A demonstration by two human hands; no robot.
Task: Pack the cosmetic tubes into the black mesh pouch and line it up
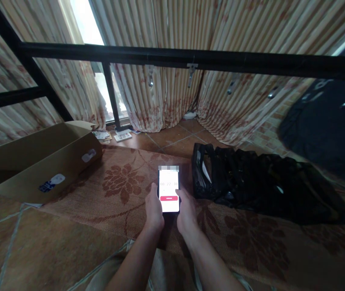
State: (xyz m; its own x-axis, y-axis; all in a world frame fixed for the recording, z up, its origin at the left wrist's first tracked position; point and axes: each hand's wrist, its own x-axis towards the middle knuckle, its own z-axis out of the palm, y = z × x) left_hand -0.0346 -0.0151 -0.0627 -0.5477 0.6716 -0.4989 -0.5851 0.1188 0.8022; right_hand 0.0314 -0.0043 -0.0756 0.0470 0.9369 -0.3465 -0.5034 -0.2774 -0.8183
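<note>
A smartphone point(169, 205) with a lit white screen is held upright between my two hands, in the middle of the view. Its screen shows the digits 00 22 30 and a red bar below them. My left hand point(154, 208) is closed along the phone's left edge, thumb up. On the other side my right hand point(187, 210) grips the right edge, with its thumb tip over the screen near the red bar. The fingers behind the phone are hidden. Under the phone lies a reddish-brown rug point(123, 182) with a flower pattern.
A long open cardboard box point(69, 161) stands at the left. Black fabric gear point(251, 178) lies on the rug to the right. A black metal rail point(160, 56) with hanging clips crosses before striped curtains point(160, 97). Small papers point(123, 136) lie on the tiles.
</note>
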